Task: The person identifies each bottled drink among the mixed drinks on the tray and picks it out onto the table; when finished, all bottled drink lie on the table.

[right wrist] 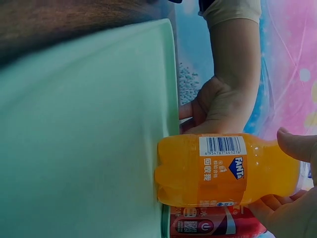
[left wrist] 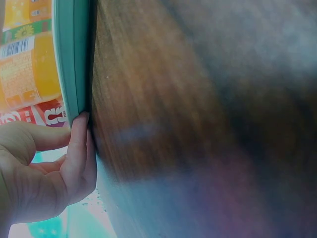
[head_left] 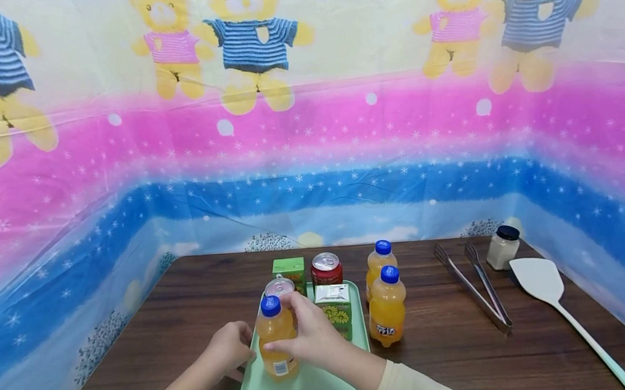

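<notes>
An orange Fanta bottle (head_left: 275,346) with a blue cap stands upright on the green tray (head_left: 326,385), near its left side. My right hand (head_left: 315,330) grips the bottle's upper part between thumb and fingers. At the tray's left edge, my left hand (head_left: 226,350) pinches the rim, thumb inside and fingers outside in the left wrist view. A red can (right wrist: 213,220) is close beside the bottle, mostly hidden behind it in the head view. A green drink carton (head_left: 334,310) with yellow flowers stands on the tray's right part.
Another green carton (head_left: 289,267) and a second red can (head_left: 326,270) are at the tray's far end. Right of the tray stand two orange bottles, the nearer bottle (head_left: 387,312) in front. Farther right lie metal tongs (head_left: 482,293), a lidded jar (head_left: 503,250) and a white spatula (head_left: 539,280).
</notes>
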`<act>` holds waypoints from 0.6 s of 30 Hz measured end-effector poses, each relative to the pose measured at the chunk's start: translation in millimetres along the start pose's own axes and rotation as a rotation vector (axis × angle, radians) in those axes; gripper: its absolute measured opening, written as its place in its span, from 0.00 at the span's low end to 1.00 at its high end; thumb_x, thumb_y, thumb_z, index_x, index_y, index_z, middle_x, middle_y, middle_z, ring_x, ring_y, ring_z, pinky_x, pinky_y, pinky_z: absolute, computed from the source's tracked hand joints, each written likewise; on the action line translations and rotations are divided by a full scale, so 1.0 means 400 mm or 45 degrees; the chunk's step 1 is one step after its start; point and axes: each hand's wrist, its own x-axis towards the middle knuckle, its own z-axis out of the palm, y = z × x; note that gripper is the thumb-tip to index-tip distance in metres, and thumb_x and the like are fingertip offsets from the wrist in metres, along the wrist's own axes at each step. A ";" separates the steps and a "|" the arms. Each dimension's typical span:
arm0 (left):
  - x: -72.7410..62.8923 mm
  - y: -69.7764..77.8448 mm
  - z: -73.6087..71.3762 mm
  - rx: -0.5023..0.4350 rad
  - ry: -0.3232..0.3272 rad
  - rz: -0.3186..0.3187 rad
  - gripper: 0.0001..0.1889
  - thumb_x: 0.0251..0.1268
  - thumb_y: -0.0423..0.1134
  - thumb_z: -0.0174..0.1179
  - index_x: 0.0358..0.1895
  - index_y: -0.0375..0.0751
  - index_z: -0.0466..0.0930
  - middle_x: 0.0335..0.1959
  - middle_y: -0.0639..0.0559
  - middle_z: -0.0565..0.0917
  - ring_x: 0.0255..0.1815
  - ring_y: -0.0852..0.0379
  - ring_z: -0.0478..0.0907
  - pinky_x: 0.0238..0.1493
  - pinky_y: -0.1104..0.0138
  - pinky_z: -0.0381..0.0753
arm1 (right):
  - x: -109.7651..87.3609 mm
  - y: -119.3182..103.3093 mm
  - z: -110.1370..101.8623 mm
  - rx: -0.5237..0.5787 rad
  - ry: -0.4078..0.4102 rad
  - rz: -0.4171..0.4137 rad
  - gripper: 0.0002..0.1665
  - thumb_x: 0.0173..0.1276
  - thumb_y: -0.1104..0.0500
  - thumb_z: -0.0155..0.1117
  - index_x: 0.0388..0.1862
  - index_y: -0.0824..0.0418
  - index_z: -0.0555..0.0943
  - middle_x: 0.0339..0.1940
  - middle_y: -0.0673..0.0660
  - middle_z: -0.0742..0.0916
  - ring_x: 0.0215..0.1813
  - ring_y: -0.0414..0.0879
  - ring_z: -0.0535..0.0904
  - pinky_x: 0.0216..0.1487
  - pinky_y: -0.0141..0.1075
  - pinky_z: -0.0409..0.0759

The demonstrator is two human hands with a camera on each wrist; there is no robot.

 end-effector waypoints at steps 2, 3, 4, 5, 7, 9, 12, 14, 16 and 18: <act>0.001 0.000 0.001 -0.001 0.002 -0.005 0.12 0.47 0.18 0.61 0.36 0.31 0.73 0.26 0.43 0.75 0.22 0.51 0.78 0.17 0.61 0.84 | -0.003 -0.001 -0.002 0.007 -0.004 0.007 0.34 0.51 0.53 0.76 0.55 0.54 0.70 0.48 0.45 0.78 0.50 0.39 0.76 0.51 0.32 0.79; 0.001 0.000 0.001 -0.003 0.002 -0.008 0.12 0.47 0.18 0.61 0.36 0.31 0.73 0.26 0.43 0.75 0.22 0.51 0.78 0.17 0.61 0.84 | -0.004 -0.001 -0.003 0.009 -0.005 0.009 0.34 0.51 0.53 0.76 0.55 0.54 0.70 0.48 0.45 0.78 0.50 0.39 0.75 0.51 0.32 0.79; 0.002 0.000 0.001 -0.006 0.003 -0.011 0.12 0.47 0.18 0.61 0.36 0.31 0.73 0.26 0.43 0.75 0.22 0.51 0.78 0.16 0.61 0.84 | -0.005 -0.001 -0.004 0.009 -0.005 0.011 0.34 0.51 0.53 0.76 0.55 0.54 0.70 0.48 0.45 0.78 0.50 0.39 0.75 0.51 0.32 0.79; 0.002 0.000 0.001 -0.008 0.004 -0.013 0.13 0.47 0.18 0.61 0.36 0.31 0.73 0.26 0.43 0.75 0.21 0.51 0.78 0.16 0.61 0.84 | -0.007 -0.001 -0.005 0.011 -0.004 0.014 0.34 0.51 0.54 0.76 0.55 0.54 0.70 0.47 0.45 0.78 0.50 0.39 0.75 0.51 0.32 0.79; 0.002 -0.001 0.001 -0.011 0.001 -0.010 0.13 0.47 0.18 0.61 0.36 0.31 0.73 0.25 0.43 0.75 0.21 0.51 0.78 0.16 0.61 0.84 | -0.010 -0.002 -0.006 0.015 -0.004 0.016 0.34 0.51 0.54 0.76 0.55 0.55 0.70 0.48 0.45 0.78 0.50 0.39 0.76 0.52 0.33 0.79; 0.002 -0.001 0.001 -0.016 0.001 -0.006 0.13 0.47 0.18 0.61 0.36 0.31 0.73 0.25 0.43 0.74 0.21 0.51 0.78 0.16 0.61 0.84 | -0.014 -0.002 -0.008 0.016 -0.002 0.023 0.34 0.51 0.54 0.76 0.55 0.55 0.70 0.48 0.45 0.78 0.50 0.40 0.76 0.53 0.34 0.79; 0.002 -0.004 0.002 -0.024 -0.001 0.003 0.13 0.46 0.18 0.61 0.36 0.31 0.73 0.25 0.42 0.74 0.20 0.51 0.78 0.16 0.62 0.84 | -0.020 -0.002 -0.012 0.014 0.002 0.028 0.34 0.50 0.54 0.76 0.55 0.55 0.70 0.48 0.45 0.78 0.50 0.40 0.76 0.53 0.36 0.79; 0.003 -0.005 0.002 -0.030 0.002 0.008 0.13 0.46 0.18 0.61 0.36 0.31 0.72 0.25 0.42 0.74 0.20 0.51 0.78 0.16 0.62 0.84 | -0.025 -0.001 -0.014 0.007 0.006 0.032 0.35 0.50 0.54 0.76 0.55 0.55 0.70 0.48 0.45 0.78 0.50 0.41 0.75 0.53 0.37 0.79; 0.003 -0.005 0.001 -0.040 0.002 0.011 0.13 0.46 0.18 0.61 0.36 0.31 0.72 0.25 0.42 0.74 0.21 0.51 0.78 0.16 0.62 0.84 | -0.031 0.000 -0.018 0.001 0.009 0.031 0.35 0.50 0.53 0.76 0.55 0.55 0.70 0.48 0.45 0.79 0.51 0.42 0.75 0.54 0.40 0.79; 0.003 -0.006 0.000 -0.052 0.005 0.011 0.13 0.46 0.18 0.60 0.35 0.31 0.72 0.26 0.42 0.74 0.21 0.51 0.78 0.16 0.62 0.84 | -0.036 0.002 -0.022 -0.003 0.007 0.029 0.35 0.51 0.52 0.76 0.55 0.55 0.70 0.48 0.45 0.79 0.51 0.42 0.75 0.54 0.41 0.79</act>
